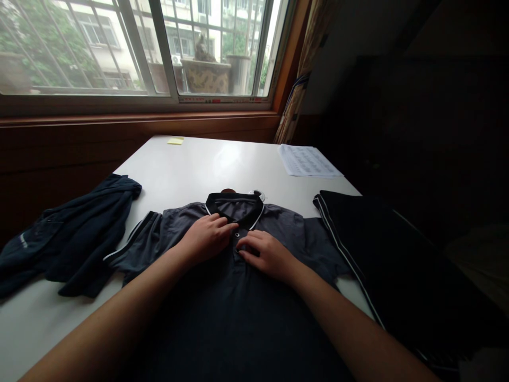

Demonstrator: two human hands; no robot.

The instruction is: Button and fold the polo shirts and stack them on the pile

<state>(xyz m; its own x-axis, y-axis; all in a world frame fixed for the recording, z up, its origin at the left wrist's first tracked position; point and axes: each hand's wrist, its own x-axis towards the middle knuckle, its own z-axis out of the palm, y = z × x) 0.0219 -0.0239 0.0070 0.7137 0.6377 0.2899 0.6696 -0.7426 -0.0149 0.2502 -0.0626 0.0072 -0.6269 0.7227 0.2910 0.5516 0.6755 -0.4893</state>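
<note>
In the head view, we see both hands on one dark polo shirt, which lies front up on a white table, collar away from us. Our left hand lies palm down, fingers bent and close together, touching the shirt just below the collar. Our right hand is half curled beside the front opening, with a gap between thumb and forefinger; we cannot tell whether either hand pinches cloth. One pale button shows between the hands.

We count two other pieces of clothing: a dark blue garment to the left and a black garment with white edging to the right. Farther back are one yellow note and some papers, whose sheets we cannot count. Beyond the window, one patterned pot holds a plant.
</note>
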